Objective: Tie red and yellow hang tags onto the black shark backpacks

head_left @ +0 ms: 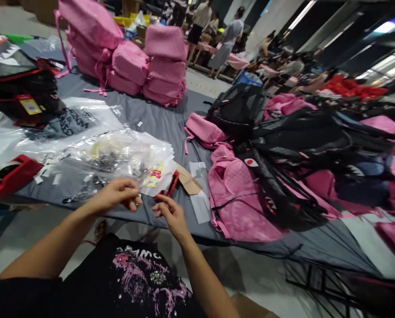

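Observation:
My left hand [122,194] is over the table's front edge, fingers curled and thumb against them. A tiny pale bit shows at its fingertips, too small to name. Close to its right, my right hand [171,215] has loosely bent fingers, slightly apart, with no object visible in them. Its index fingertip is near the lower end of a red tool [172,183], partly hidden by white sheets. Just beyond both hands lie clear plastic bags [118,152] and a fanned stack of white sheets [160,179] with a yellow-and-red label. A brown card piece [188,180] lies beside the red tool.
A red tape dispenser [13,176] sits at left, below black shark-print bags [21,84]. Pink backpacks [166,66] are stacked at the back. At right, a pink backpack [240,198] and black backpacks [303,132] lie piled on the grey cloth [171,123]. People stand beyond.

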`<action>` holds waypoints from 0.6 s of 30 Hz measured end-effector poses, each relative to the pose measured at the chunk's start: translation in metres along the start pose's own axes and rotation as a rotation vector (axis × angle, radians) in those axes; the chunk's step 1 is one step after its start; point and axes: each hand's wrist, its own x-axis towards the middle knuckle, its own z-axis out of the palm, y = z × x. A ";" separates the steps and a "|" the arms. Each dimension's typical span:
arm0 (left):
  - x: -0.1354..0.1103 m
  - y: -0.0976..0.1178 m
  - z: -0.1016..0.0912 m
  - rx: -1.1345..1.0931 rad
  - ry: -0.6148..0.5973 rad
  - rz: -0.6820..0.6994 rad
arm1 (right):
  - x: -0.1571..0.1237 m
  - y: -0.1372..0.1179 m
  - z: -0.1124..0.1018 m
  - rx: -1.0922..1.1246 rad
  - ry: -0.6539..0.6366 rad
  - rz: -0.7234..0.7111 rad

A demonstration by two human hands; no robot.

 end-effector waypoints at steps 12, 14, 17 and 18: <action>0.089 -0.026 0.234 -0.289 -0.396 -0.251 | -0.078 -0.034 -0.200 0.252 0.560 -0.068; 0.097 -0.024 0.245 -0.288 -0.415 -0.275 | -0.085 -0.030 -0.216 0.280 0.593 -0.052; 0.113 -0.018 0.258 -0.289 -0.472 -0.282 | -0.088 -0.027 -0.232 0.319 0.670 -0.034; 0.120 -0.016 0.261 -0.291 -0.503 -0.279 | -0.087 -0.028 -0.236 0.326 0.693 -0.026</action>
